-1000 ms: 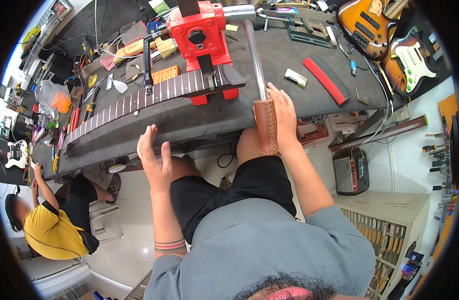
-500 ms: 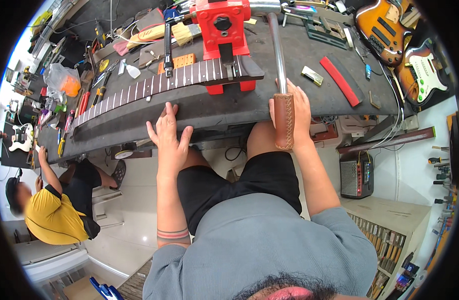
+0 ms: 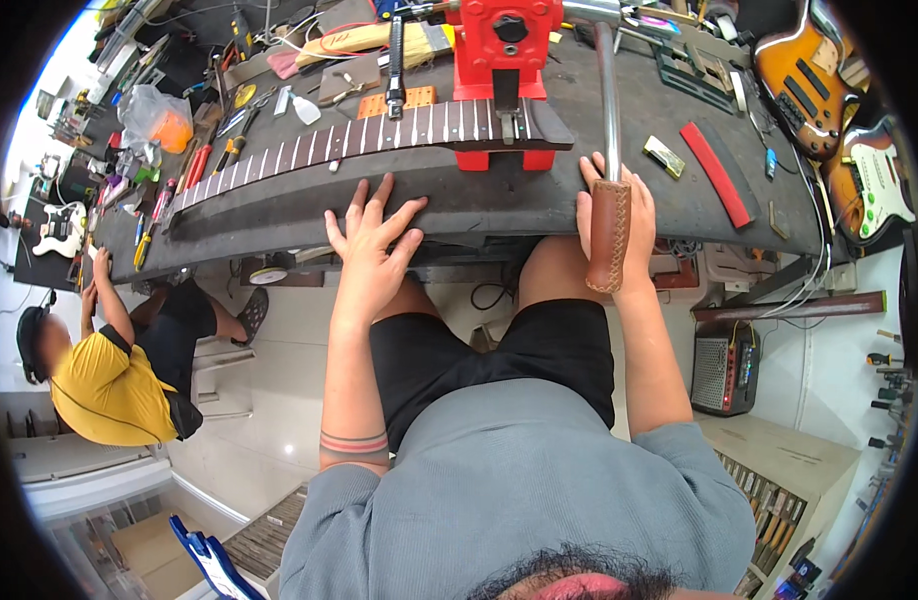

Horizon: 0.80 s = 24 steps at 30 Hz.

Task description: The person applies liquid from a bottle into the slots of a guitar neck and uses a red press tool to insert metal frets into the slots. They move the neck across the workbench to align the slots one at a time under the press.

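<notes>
My left hand (image 3: 372,262) is open, its fingers spread over the front edge of the dark workbench (image 3: 449,205). My right hand (image 3: 639,232) lies at the same edge, fingers stretched out, partly hidden beneath a stitched brown leather grip (image 3: 609,238). That grip covers the end of a steel lever (image 3: 608,95) on a red press (image 3: 501,60); my fingers are not wrapped round it. A guitar neck (image 3: 349,142) with a dark fretted fingerboard extends leftward from the press, its wide end beneath the press's black ram (image 3: 506,90). A small white piece (image 3: 334,165) rests beside the neck.
At right are a red-edged block (image 3: 717,175), a small yellowish box (image 3: 664,157) and two sunburst guitar bodies (image 3: 801,85). Pliers (image 3: 197,165) and other hand tools crowd the left. A person in yellow (image 3: 114,385) works there. An amplifier (image 3: 724,370) stands below the bench.
The view has shifted, so the bench and press appear further right and slightly higher. My left fingers have spread wider on the bench edge. My right hand stays beside the leather grip.
</notes>
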{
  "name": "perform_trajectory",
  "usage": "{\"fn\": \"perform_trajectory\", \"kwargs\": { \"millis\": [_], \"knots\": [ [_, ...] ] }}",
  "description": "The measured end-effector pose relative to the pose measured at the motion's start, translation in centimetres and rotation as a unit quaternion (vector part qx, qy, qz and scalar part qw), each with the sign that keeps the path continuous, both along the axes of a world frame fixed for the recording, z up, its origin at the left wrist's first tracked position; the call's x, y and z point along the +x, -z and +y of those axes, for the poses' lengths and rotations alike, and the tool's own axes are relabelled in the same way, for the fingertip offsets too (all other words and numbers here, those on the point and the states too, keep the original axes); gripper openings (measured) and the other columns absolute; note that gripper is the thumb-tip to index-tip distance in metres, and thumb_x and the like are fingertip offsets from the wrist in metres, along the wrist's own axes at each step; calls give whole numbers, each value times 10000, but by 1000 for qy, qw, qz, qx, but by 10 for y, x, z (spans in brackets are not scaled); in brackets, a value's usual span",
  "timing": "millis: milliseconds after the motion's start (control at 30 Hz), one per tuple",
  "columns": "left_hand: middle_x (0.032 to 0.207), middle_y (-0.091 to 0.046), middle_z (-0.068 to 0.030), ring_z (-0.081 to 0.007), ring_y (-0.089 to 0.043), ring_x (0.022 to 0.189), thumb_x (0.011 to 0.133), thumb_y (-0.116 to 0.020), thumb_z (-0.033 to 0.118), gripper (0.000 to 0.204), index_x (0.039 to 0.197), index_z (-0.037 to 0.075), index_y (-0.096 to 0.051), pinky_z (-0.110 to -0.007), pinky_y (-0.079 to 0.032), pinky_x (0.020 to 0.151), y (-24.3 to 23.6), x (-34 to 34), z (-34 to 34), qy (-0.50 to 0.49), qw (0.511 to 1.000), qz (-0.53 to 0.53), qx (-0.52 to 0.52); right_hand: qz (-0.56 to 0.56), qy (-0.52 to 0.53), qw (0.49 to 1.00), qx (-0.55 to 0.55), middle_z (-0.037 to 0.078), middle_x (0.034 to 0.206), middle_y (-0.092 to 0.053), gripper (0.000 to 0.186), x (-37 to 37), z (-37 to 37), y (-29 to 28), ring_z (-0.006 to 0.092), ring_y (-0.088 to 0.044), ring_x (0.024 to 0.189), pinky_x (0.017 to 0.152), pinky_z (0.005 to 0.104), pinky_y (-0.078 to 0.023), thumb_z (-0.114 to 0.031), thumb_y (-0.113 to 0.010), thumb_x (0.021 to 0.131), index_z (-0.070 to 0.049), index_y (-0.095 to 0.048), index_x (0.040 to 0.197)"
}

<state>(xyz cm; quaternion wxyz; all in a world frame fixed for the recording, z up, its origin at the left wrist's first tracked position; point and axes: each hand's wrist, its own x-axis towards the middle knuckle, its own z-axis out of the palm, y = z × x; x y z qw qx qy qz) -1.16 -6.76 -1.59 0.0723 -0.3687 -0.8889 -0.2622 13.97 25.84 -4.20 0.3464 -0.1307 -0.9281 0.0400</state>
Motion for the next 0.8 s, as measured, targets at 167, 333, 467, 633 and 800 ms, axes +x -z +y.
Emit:
{"fn": "perform_trajectory", "kwargs": {
  "millis": [167,333,467,633,800],
  "knots": [
    [1594,-668,-21,-290,-506,1575,1030,-744,198,352,1379,158,-768,-633,-106,1341,24,7,7,3,993,81,87,6,34,999,-9,94,1537,-677,492,1,-1,0,346,-627,1401,1226,511,-446,-197,-714,1001,-165,-729,1492],
    [1519,-704,-52,-286,-561,1516,969,-772,87,418,1383,142,-762,-536,-277,1305,40,6,1,25,978,83,189,30,28,999,-14,103,1588,-653,473,0,-1,0,344,-622,1417,1211,513,-453,-181,-733,982,-160,-760,1454],
    [1586,-651,-53,-294,-549,1518,945,-791,103,527,1465,159,-725,-545,-272,1306,26,11,9,10,989,129,65,17,6,999,-51,119,1632,-611,418,-3,1,-3,346,-592,1458,1207,521,-452,-186,-727,991,-156,-794,1402],
    [1584,-656,-49,-294,-532,1538,947,-787,121,540,1480,169,-719,-549,-273,1300,16,9,10,29,988,91,124,9,14,997,-74,131,1621,-611,507,-2,7,-5,348,-580,1484,1212,505,-451,-187,-685,1047,-102,-649,1546],
    [1581,-660,-32,-318,-536,1524,957,-726,120,502,1457,173,-736,-586,-257,1292,20,6,12,23,990,134,49,43,-17,998,-49,136,1617,-616,604,-2,5,-3,365,-603,1442,1218,508,-458,-156,-700,1007,-157,-610,1605]
  ]
}}
